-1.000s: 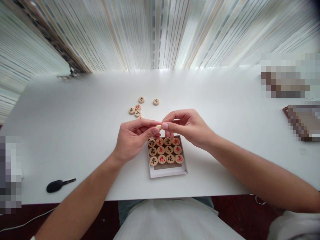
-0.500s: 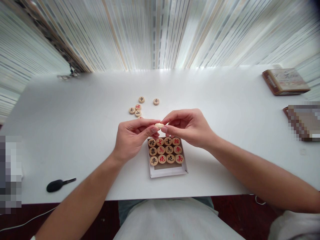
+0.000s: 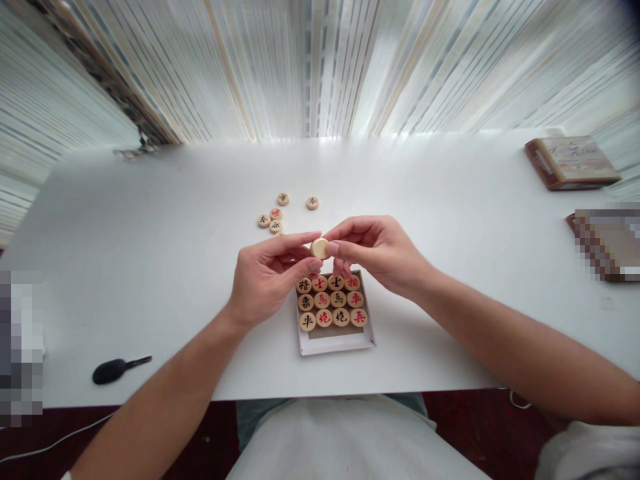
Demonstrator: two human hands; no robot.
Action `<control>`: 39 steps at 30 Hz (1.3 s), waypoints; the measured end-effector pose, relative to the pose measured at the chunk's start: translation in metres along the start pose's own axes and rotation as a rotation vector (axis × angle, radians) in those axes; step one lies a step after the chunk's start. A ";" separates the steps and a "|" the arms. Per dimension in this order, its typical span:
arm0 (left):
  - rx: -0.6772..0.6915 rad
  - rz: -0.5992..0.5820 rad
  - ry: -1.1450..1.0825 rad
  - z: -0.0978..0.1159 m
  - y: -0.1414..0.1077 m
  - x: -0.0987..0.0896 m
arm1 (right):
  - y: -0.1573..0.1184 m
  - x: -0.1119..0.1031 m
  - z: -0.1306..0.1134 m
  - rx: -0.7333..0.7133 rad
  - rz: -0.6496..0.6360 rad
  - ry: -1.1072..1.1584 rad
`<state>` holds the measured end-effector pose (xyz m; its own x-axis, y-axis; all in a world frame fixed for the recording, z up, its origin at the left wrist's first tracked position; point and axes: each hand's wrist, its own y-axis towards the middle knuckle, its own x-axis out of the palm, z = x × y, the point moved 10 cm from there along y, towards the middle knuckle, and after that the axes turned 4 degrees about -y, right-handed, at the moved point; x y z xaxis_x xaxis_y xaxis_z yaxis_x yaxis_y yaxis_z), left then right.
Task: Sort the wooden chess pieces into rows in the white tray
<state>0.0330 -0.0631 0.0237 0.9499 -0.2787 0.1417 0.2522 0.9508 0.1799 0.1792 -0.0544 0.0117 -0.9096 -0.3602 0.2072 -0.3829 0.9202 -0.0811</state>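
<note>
Between my two hands, above the far edge of a shallow box, is a round wooden Chinese chess piece (image 3: pixel 319 249) with its plain side toward me. My right hand (image 3: pixel 373 253) pinches it between thumb and fingers. My left hand (image 3: pixel 267 273) is closed around its other side, fingertips at the top and thumb below. Under my hands the open box (image 3: pixel 336 345) holds rows of pieces with red and black characters, face up. Several loose pieces (image 3: pixel 276 226) lie beyond my left hand, one of them partly hidden behind it.
A single piece (image 3: pixel 313 203) sits apart at the back. To the right are a closed box (image 3: pixel 575 162) and a partly blurred-out brown box (image 3: pixel 571 223). A black object with a short handle (image 3: pixel 110 371) lies at the front left of the white table (image 3: pixel 150 267).
The chess piece has been turned from edge-on so its plain face shows. My left thumb has moved slightly down, away from it. The pieces in the box have not moved.
</note>
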 end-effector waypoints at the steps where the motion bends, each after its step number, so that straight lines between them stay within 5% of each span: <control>1: 0.021 -0.007 0.031 0.001 -0.001 0.001 | 0.000 0.000 0.001 0.007 0.002 -0.015; 7: 0.144 -0.075 0.161 0.008 -0.005 0.008 | -0.002 0.000 0.004 0.049 0.006 -0.062; 20: 0.060 -0.028 -0.045 0.003 0.001 0.002 | -0.001 0.011 0.014 0.201 -0.117 0.195; 31: 0.206 -0.079 0.238 0.012 -0.005 0.006 | -0.003 0.012 0.021 0.196 -0.104 0.058; 39: 0.176 -0.114 0.172 0.007 -0.006 0.008 | -0.004 0.011 0.017 0.189 -0.099 0.048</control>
<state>0.0382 -0.0724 0.0305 0.9384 -0.3413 -0.0542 0.3376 0.8721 0.3543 0.1678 -0.0649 -0.0024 -0.8588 -0.4357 0.2696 -0.4979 0.8338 -0.2384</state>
